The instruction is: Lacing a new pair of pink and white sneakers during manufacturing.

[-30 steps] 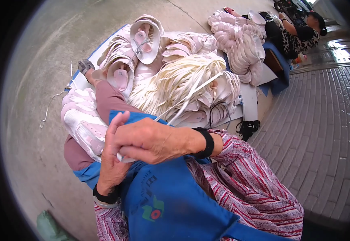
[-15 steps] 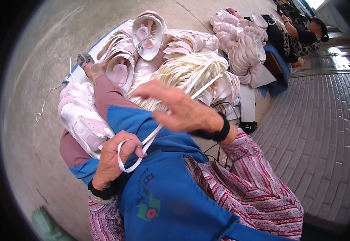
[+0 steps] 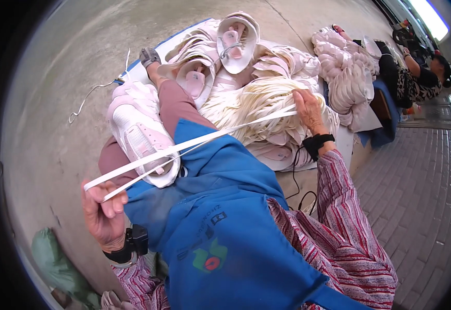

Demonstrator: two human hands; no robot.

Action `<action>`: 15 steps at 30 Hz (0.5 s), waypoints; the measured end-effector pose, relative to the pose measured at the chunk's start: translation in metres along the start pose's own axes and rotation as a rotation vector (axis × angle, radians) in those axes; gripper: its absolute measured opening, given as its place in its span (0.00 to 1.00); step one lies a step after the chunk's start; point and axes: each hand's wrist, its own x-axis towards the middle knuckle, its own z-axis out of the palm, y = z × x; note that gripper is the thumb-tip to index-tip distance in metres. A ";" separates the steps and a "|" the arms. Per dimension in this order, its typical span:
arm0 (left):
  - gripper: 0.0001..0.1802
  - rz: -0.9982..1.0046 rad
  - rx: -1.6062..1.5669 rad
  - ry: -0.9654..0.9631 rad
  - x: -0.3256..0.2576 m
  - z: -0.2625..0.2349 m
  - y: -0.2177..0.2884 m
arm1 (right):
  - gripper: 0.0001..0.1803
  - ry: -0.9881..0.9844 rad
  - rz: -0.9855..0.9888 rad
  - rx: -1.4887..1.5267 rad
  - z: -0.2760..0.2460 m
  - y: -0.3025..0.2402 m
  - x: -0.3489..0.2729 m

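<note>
A flat white shoelace (image 3: pixel 153 157) stretches across my lap in two strands. My left hand (image 3: pixel 103 214) has the lace looped around its fingers at the lower left, with the fingers partly curled. At the other end, my right hand (image 3: pixel 309 109) pinches the lace over a thick bundle of cream laces (image 3: pixel 261 101). Beneath the strands, a stack of white and pink shoe uppers (image 3: pixel 137 124) rests on my left leg, against the blue apron (image 3: pixel 220 206).
Piles of pink-white uppers (image 3: pixel 282 59) lie beyond my knees. Another person (image 3: pixel 417 77) sits at the far right near more stacked uppers (image 3: pixel 347 77). Black cable (image 3: pixel 294 178) lies beside my right forearm. A green sack (image 3: pixel 60 258) is on the floor at lower left.
My hands have moved apart, left hand to the lower left and right hand to the upper right. The lace, loosely looped before, is now drawn out straight between them. The view has shifted.
</note>
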 end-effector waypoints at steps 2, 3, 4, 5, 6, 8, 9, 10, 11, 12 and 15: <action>0.09 0.003 -0.252 0.345 -0.026 -0.015 0.025 | 0.14 -0.015 0.160 -0.042 -0.002 0.007 0.007; 0.09 0.013 -0.241 0.355 -0.037 -0.031 0.045 | 0.14 -0.021 0.151 -0.028 0.000 0.015 0.006; 0.08 0.158 -0.281 0.230 -0.045 -0.066 0.058 | 0.14 -0.022 0.054 -0.103 -0.003 0.028 -0.001; 0.07 0.302 -0.299 0.119 -0.048 -0.077 0.069 | 0.14 -0.034 -0.044 -0.156 0.000 0.034 -0.001; 0.07 0.308 -0.298 0.122 -0.050 -0.071 0.071 | 0.14 -0.026 0.093 -0.109 0.005 0.024 -0.006; 0.09 0.281 0.007 0.097 -0.058 -0.060 0.067 | 0.13 0.004 0.088 -0.110 0.010 0.015 -0.002; 0.09 0.278 0.006 0.096 -0.058 -0.055 0.061 | 0.13 0.039 0.094 -0.107 0.010 0.012 -0.003; 0.10 0.230 0.152 0.290 -0.057 -0.052 0.052 | 0.13 0.053 0.035 -0.179 0.006 0.010 -0.002; 0.12 0.193 0.314 0.507 -0.061 -0.049 0.050 | 0.13 0.041 0.018 -0.156 0.004 0.003 0.002; 0.13 0.196 0.378 0.455 -0.060 -0.048 0.052 | 0.13 0.089 -0.003 -0.179 0.001 -0.007 0.005; 0.17 0.172 0.421 0.180 -0.051 -0.027 0.046 | 0.13 0.094 0.068 0.004 -0.007 -0.052 0.012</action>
